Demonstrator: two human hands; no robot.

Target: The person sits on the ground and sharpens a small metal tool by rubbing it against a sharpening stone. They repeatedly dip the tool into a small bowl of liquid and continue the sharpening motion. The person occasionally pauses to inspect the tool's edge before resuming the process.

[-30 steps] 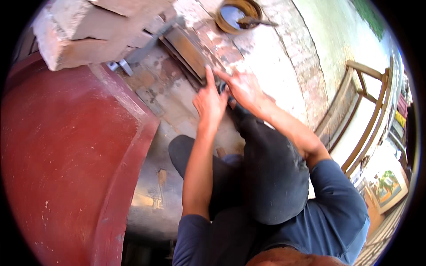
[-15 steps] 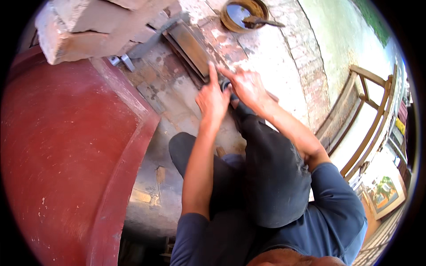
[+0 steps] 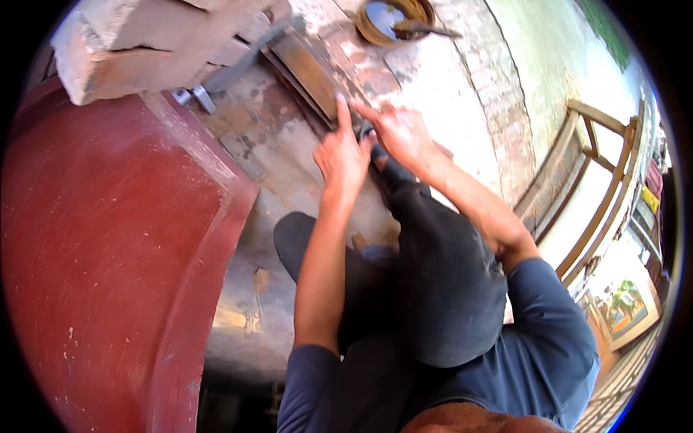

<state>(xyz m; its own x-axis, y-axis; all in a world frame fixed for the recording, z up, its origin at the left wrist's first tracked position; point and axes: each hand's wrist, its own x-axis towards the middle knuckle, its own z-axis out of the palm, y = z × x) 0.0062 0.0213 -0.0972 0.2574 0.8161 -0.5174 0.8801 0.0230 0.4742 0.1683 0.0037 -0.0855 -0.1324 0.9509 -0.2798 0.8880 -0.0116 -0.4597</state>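
I crouch over a long flat stone block [image 3: 307, 68] lying on the wet ground. My left hand [image 3: 341, 155] rests at the block's near end, fingers pointed forward and pressing down. My right hand [image 3: 399, 132] is beside it, fingers stretched toward the same end. A small dark object [image 3: 366, 132] shows between the two hands; what it is and which hand grips it cannot be made out. My knees in dark trousers sit just below the hands.
A large red curved basin [image 3: 108, 252] fills the left. Pale stone blocks [image 3: 137, 50] lie at the top left. A round brown bowl [image 3: 393, 20] with a tool stands at the top. A wooden frame [image 3: 599, 187] leans at the right.
Both hands stay together at the near end of the block and have shifted only slightly along it. The head has tilted a little.
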